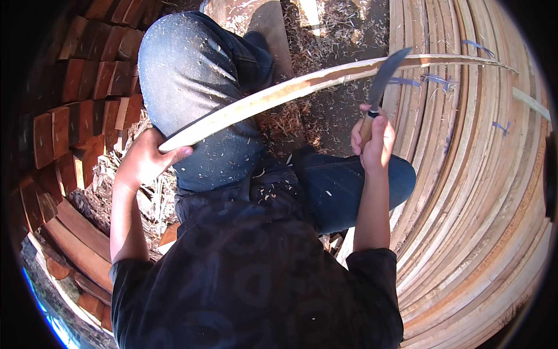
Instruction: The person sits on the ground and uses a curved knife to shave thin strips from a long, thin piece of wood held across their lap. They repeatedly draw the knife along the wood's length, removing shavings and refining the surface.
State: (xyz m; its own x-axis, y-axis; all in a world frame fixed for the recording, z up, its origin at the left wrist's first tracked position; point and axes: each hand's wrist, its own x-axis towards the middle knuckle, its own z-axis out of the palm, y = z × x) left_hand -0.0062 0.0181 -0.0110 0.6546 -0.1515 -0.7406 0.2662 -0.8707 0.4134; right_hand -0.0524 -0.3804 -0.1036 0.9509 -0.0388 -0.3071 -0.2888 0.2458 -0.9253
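Snugly closed right grip, knife inside

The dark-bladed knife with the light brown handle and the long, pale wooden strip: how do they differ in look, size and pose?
Look: the dark-bladed knife has a light brown handle; the long, pale wooden strip is cream with brownish patches.
Size: the knife is short; the strip is far longer.
Pose: the knife points forward from the right hand; the strip extends mainly rightward from the left hand.
Shared: each is held in one hand.
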